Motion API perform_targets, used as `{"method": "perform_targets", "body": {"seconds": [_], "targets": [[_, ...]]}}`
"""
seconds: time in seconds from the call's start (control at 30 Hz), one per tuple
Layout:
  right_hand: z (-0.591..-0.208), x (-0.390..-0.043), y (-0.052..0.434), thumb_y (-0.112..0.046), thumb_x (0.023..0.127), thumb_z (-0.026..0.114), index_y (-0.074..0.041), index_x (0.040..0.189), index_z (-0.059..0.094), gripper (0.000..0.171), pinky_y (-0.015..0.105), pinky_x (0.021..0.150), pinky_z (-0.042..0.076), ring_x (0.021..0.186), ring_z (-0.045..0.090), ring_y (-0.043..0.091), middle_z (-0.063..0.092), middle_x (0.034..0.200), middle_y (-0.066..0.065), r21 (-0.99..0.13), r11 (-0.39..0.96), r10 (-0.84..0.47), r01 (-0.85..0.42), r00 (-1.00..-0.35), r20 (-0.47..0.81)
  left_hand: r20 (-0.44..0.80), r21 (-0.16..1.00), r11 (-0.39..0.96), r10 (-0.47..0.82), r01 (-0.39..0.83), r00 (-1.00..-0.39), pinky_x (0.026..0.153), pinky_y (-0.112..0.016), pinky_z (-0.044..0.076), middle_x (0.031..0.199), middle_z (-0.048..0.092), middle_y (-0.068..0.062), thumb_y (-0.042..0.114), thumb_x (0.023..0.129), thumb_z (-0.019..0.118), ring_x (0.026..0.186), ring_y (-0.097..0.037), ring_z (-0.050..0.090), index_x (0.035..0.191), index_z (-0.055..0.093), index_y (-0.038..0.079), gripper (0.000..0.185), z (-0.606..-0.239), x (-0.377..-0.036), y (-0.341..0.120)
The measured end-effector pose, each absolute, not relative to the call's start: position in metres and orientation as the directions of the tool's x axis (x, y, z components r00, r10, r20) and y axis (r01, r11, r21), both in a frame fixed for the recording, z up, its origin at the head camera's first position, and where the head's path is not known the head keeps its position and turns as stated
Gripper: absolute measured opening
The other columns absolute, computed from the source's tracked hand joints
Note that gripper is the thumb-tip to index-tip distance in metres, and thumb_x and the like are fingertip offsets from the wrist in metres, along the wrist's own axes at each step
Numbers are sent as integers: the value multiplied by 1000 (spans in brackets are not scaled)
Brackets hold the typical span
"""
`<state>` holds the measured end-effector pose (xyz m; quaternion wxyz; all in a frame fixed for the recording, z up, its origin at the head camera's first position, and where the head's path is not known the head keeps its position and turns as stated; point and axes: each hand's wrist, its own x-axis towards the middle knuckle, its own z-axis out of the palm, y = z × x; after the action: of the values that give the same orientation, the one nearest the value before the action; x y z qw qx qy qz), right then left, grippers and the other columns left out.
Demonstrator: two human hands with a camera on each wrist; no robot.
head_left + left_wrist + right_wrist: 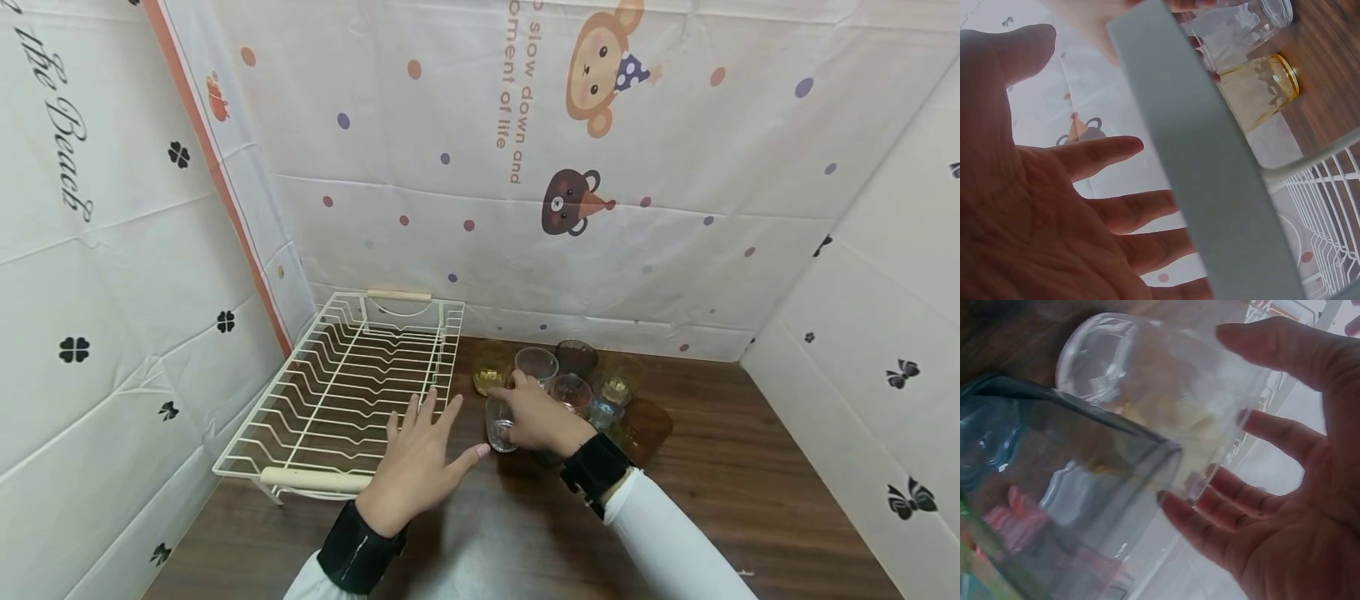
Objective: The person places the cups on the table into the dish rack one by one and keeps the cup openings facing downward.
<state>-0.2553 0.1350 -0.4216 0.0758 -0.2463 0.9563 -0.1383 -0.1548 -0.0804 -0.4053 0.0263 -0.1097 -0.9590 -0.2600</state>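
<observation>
Clear glass is what the right hand (536, 421) curls round: a small clear tumbler (498, 423) standing on the dark wooden table (750, 483), at the near left edge of a cluster of drinking glasses. In the right wrist view the fingers (1210, 522) and thumb wrap the clear tumbler (1166, 406) closely, with a bluish glass (1054, 487) crowding in beside it.

Behind the clear tumbler, toward the wall, stand a yellow glass (491, 368), another clear glass (537, 363) and a dark smoky glass (576, 357). To its right, mostly behind the right hand, are a pinkish glass (573, 392), an amber-tinted glass (618, 379), a pale blue glass (604, 413) and a brown glass (645, 429). All of them sit packed close together.

The left hand (420, 462) is just left of the clear tumbler, fingers spread and straight, gripping nothing; its thumb tip points toward the tumbler and comes very near it. The left wrist view shows the open palm (1035, 212) with the yellow glass (1260, 90) beyond it.

Left of the clear tumbler stands a white wire dish rack (352, 383) with pale wooden handles, one end against the wall. The left hand's fingertips reach over the rack's near right corner.
</observation>
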Motion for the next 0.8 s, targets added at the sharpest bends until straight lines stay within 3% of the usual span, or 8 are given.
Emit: {"method": "perform_targets", "body": {"seconds": [0.23, 0.4, 0.67, 0.8], "targets": [[-424, -244, 147, -27, 90, 84, -22, 158, 53, 75, 56, 98, 59, 149, 46, 46, 39, 165, 26, -382, 820, -458, -426, -889, 9, 135, 477, 846, 198, 238, -971, 120, -84, 22, 172, 32, -28, 60, 99, 67, 160, -56, 26, 162, 47, 15, 80, -408, -155, -82], [-419, -235, 159, -23, 91, 83, -18, 158, 51, 75, 53, 96, 57, 135, 55, 39, 45, 153, 18, -446, 752, -455, -486, -871, 184, 148, 472, 847, 197, 244, -969, 119, -83, 24, 169, 34, -32, 61, 99, 67, 160, -56, 26, 162, 47, 15, 81, -410, -154, -83], [-413, -227, 173, -25, 91, 84, -19, 156, 49, 74, 49, 91, 55, 127, 59, 38, 43, 155, 17, -501, 694, -343, -516, -850, 400, 159, 486, 841, 183, 238, -970, 121, -82, 22, 170, 34, -32, 60, 99, 67, 161, -55, 24, 162, 46, 16, 81, -407, -154, -83], [-416, -226, 177, -23, 92, 83, -23, 157, 46, 74, 35, 75, 49, 94, 59, 27, 41, 154, 14, -583, 644, -268, -495, -860, 434, 161, 497, 835, 177, 235, -971, 121, -83, 21, 170, 33, -31, 59, 99, 68, 161, -56, 24, 162, 47, 16, 80, -406, -154, -83]]}}
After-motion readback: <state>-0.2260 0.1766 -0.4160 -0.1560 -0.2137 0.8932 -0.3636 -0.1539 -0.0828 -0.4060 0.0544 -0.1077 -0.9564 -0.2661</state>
